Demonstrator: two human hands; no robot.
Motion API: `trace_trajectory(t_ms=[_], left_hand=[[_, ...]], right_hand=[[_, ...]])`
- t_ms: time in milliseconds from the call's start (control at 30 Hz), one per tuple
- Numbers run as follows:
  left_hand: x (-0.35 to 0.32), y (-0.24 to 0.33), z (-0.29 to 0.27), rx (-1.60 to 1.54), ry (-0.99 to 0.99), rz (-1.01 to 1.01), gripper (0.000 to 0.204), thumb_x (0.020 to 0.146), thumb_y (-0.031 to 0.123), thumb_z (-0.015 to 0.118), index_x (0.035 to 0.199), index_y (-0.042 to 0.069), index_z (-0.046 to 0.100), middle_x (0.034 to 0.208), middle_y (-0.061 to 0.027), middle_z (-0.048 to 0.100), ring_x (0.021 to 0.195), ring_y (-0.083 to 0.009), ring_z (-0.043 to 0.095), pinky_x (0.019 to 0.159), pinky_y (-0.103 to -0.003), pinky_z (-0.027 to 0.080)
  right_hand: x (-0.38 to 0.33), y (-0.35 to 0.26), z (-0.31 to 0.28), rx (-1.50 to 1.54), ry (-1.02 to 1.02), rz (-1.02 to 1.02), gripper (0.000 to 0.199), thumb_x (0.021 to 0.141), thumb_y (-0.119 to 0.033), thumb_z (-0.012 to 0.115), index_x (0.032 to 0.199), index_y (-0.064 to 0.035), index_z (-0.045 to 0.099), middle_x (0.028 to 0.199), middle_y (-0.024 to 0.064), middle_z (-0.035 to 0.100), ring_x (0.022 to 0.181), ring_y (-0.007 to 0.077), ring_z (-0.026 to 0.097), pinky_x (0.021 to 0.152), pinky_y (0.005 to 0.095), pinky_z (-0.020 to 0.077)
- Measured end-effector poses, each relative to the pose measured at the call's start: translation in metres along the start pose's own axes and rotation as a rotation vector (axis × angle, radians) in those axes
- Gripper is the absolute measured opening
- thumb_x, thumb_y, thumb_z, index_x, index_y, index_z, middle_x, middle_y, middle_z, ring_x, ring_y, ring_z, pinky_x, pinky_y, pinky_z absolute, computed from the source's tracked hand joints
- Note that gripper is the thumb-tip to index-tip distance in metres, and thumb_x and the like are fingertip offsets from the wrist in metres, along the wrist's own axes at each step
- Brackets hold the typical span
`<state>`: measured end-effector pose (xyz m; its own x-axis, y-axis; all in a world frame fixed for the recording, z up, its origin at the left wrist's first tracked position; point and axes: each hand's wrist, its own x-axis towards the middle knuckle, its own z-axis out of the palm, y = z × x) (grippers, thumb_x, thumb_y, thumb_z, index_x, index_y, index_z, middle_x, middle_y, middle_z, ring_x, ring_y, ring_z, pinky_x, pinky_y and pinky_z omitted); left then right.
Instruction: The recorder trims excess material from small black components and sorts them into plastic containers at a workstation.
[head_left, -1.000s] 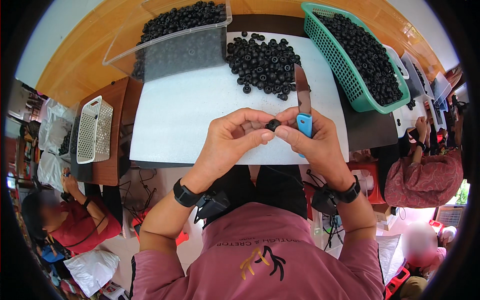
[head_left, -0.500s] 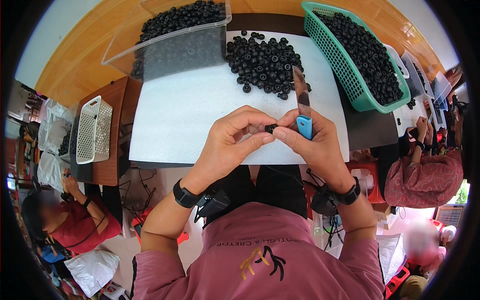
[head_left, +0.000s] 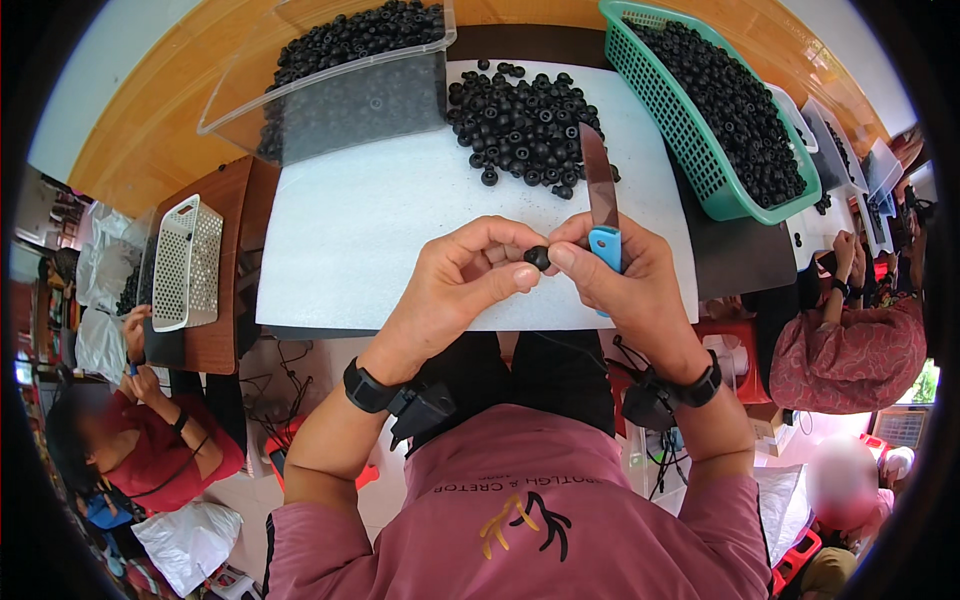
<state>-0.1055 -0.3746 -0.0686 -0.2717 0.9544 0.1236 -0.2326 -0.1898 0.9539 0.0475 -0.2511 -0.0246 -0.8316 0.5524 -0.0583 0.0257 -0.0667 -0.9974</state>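
Black bead (head_left: 537, 257) sits near the middle of the frame. Far left stands a white perforated basket (head_left: 175, 275); at the upper left, a clear bin (head_left: 365, 135) holds many similar dark beads. Coming in from lower left, the left grip (head_left: 450, 278) is together, thumb and forefinger pinching the bead above the white sheet (head_left: 350, 230). Being small and round, it could roll out if that pinch slackened, drop onto the sheet and get lost near the loose pile (head_left: 525, 125) at upper centre.

Relative to the grip, it lies right at the left fingertips, just left of the right thumb tip; whether that thumb touches it I cannot tell. Farther right, the right grip (head_left: 632, 272) is clamped on a blue-handled knife (head_left: 602, 195), blade pointing up the frame; a careless wrist turn might nick the fingers. At upper right, a green basket (head_left: 665, 110) of dark beads stands on the dark table (head_left: 740, 255).
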Motion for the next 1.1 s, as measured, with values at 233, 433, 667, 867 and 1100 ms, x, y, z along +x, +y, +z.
trace_trajectory(t_ms=[233,433,667,867,1100], left_hand=[[0.002,0.0,0.002,-0.021,-0.002,0.002,0.024,0.09,0.006,0.064,0.113,0.001,0.06,0.101,-0.0026,0.063,0.088,-0.0064,0.057,0.078,-0.021,0.047],[0.002,0.001,-0.001,0.049,-0.023,0.027,0.022,0.09,0.005,0.065,0.111,0.001,0.06,0.099,-0.0014,0.062,0.086,-0.0052,0.056,0.075,-0.02,0.045],[0.002,-0.004,-0.001,-0.105,-0.031,-0.026,0.024,0.09,0.009,0.065,0.111,0.0,0.06,0.098,-0.0039,0.063,0.084,-0.0083,0.057,0.076,-0.023,0.048],[0.004,-0.011,-0.001,-0.25,-0.026,-0.066,0.024,0.091,0.009,0.064,0.112,-0.002,0.059,0.099,-0.0074,0.064,0.084,-0.0109,0.058,0.077,-0.026,0.049],[0.002,-0.014,-0.001,-0.333,-0.039,-0.079,0.025,0.091,0.008,0.064,0.113,-0.002,0.059,0.099,-0.0075,0.064,0.084,-0.0113,0.059,0.076,-0.026,0.049]], right_hand=[[0.005,0.009,0.0,-0.088,0.022,-0.1,0.016,0.087,-0.013,0.068,0.1,-0.0044,0.062,0.075,-0.0042,0.057,0.057,0.0,0.043,0.049,0.0166,0.031],[0.004,-0.003,-0.002,-0.078,-0.022,0.037,0.019,0.088,-0.012,0.069,0.1,0.0008,0.062,0.089,-0.0012,0.062,0.08,0.0037,0.053,0.072,0.0198,0.0437],[0.004,-0.004,-0.003,-0.082,-0.024,-0.007,0.018,0.088,-0.012,0.069,0.099,0.0,0.062,0.086,-0.0012,0.061,0.076,0.0035,0.051,0.068,0.0191,0.0416],[0.005,0.006,-0.004,-0.148,-0.047,-0.071,0.016,0.088,-0.011,0.068,0.097,0.0007,0.063,0.08,-0.0021,0.059,0.073,0.0029,0.048,0.065,0.0191,0.0395],[0.005,-0.01,-0.005,-0.02,-0.101,0.085,0.015,0.089,-0.013,0.067,0.093,0.0008,0.063,0.078,-0.0013,0.059,0.072,0.0038,0.048,0.065,0.0199,0.0399]])
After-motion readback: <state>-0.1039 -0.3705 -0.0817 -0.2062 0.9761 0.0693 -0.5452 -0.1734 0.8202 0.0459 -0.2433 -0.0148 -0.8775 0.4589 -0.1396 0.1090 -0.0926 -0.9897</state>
